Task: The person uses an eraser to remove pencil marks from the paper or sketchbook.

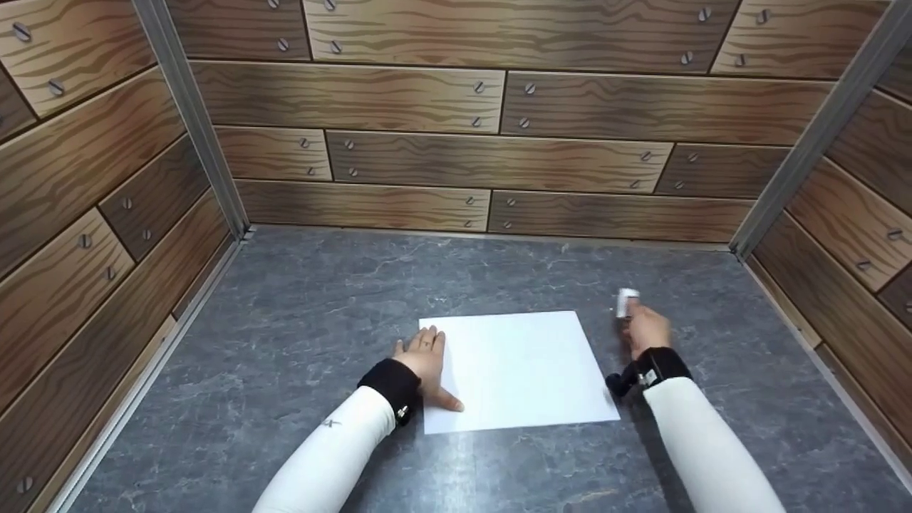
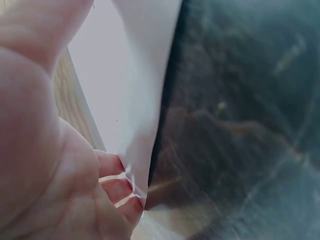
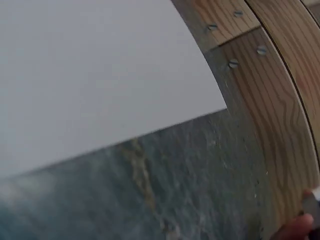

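Observation:
A white sheet of paper (image 1: 524, 374) lies flat on the grey marbled surface. Along its left edge rests my left hand (image 1: 425, 365), fingers extended and thumb spread over the sheet. From the left wrist, the palm (image 2: 65, 165) and fingertips appear against the paper's edge (image 2: 142, 100). Right of the sheet, apart from it, my right hand (image 1: 647, 331) grips a small white block-like object (image 1: 627, 302); its exact kind is unclear. Only a fingertip (image 3: 299, 227) and part of that white object (image 3: 313, 204) show at the right wrist view's edge, beyond the paper (image 3: 100, 75).
The grey marbled surface (image 1: 320, 299) extends around the paper. Wood-plank-patterned panels (image 1: 399, 160) stand at the back, left and right, with grey metal strips (image 1: 189, 107) at the corners. Black bands with small devices (image 1: 390, 388) circle both wrists over white sleeves.

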A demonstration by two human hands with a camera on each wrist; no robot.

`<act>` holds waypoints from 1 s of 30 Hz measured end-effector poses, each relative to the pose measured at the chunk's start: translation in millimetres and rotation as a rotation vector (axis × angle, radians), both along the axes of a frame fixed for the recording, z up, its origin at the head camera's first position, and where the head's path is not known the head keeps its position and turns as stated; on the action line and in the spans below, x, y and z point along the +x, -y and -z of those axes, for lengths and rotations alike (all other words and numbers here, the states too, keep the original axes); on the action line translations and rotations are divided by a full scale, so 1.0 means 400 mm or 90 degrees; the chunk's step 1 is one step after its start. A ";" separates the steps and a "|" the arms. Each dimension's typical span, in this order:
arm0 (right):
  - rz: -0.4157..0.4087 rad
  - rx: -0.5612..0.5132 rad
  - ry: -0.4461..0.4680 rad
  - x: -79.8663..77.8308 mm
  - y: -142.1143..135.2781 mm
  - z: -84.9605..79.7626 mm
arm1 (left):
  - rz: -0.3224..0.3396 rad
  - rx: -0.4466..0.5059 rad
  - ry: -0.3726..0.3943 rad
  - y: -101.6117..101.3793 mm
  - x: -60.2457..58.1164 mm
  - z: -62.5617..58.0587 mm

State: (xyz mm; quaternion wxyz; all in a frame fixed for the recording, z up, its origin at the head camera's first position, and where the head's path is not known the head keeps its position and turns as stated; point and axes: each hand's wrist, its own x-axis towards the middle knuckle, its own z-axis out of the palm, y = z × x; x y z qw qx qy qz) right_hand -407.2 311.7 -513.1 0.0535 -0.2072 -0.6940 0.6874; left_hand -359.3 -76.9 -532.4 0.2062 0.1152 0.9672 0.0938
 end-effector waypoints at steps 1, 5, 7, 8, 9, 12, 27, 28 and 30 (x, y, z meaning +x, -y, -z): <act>-0.036 0.052 0.007 0.005 0.012 -0.005 | 0.003 0.002 -0.003 0.004 -0.002 -0.002; -0.195 0.184 0.011 0.030 0.071 -0.018 | 0.015 0.023 -0.011 0.022 -0.019 -0.002; -0.265 0.272 0.022 0.031 0.081 -0.010 | 0.017 0.038 -0.017 0.032 -0.029 0.004; -0.294 0.321 0.041 0.020 0.078 0.007 | 0.016 0.044 -0.018 0.036 -0.033 0.007; -0.323 0.366 0.064 0.007 0.072 0.024 | 0.015 0.048 -0.019 0.039 -0.037 0.010; -0.392 0.489 0.112 -0.042 0.038 0.088 | 0.012 0.053 -0.018 0.048 -0.047 0.016; -0.328 0.541 0.012 -0.055 0.038 0.097 | 0.015 0.136 -0.020 0.079 -0.105 0.046; -0.312 0.538 -0.016 -0.058 0.042 0.095 | 0.007 0.144 -0.026 0.085 -0.119 0.056; -0.274 0.530 -0.056 -0.073 0.048 0.093 | -0.015 0.168 -0.053 0.098 -0.150 0.075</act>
